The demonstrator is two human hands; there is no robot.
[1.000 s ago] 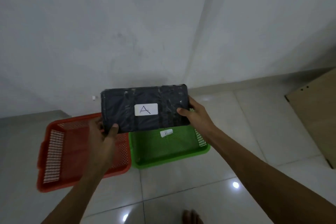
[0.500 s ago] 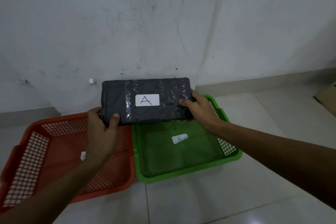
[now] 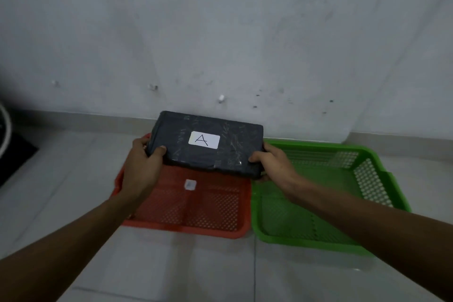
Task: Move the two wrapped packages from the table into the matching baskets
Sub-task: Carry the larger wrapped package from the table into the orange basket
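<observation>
A dark wrapped package (image 3: 206,154) with a white label reading "A" hangs above the far part of the red basket (image 3: 186,225). My left hand (image 3: 142,169) grips its left end and my right hand (image 3: 272,167) grips its right end. A small white tag (image 3: 190,184) lies on the red basket's floor below the package. The green basket (image 3: 318,240) stands right beside the red one, on its right; my right forearm crosses over it and hides any label inside. No second package is in view.
Both baskets sit on a pale tiled floor close to a white wall (image 3: 220,32) with a low skirting. A dark object (image 3: 12,154) lies on the floor at the far left edge.
The package has shifted left, from above the seam between the baskets to over the red basket, and sits lower. The view has swung so both baskets lie more to the right.
</observation>
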